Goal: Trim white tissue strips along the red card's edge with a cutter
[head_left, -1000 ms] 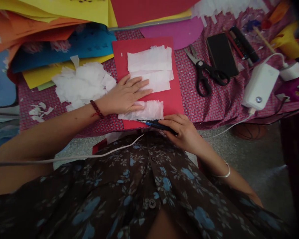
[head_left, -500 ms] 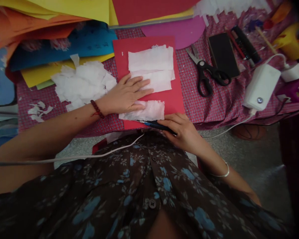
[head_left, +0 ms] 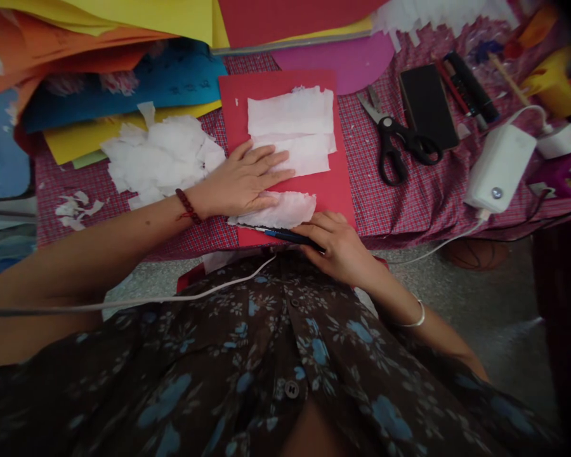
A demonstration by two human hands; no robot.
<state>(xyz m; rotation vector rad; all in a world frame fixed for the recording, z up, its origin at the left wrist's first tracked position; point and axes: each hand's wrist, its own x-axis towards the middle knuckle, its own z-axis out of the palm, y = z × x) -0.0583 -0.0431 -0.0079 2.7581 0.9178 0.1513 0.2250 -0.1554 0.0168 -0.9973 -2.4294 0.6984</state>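
My left hand (head_left: 240,181) lies flat with fingers spread on a red sheet (head_left: 340,184). Its upper fingers rest on a white paper strip (head_left: 309,158), and its thumb presses the left part of a lower white strip (head_left: 292,212). Along that strip's near edge, my right hand (head_left: 333,244) grips a slim black-and-blue cutter (head_left: 288,236). The cutter points left; its thin tip is partly under the paper. The strip's right end is raised and creased near the right fingertips. Higher on the sheet is another white strip (head_left: 290,114).
Left of the sheet lies a heap of white paper pieces (head_left: 164,155). Black-handled scissors (head_left: 393,133), a phone (head_left: 428,106) and a white power adapter (head_left: 502,166) are on the right. Coloured paper (head_left: 171,79) covers the back. A cable (head_left: 195,298) crosses before my body.
My right hand and the cutter have shifted slightly left and up. The lower strip's right end has lifted and wrinkled. My left hand keeps its place on the paper.
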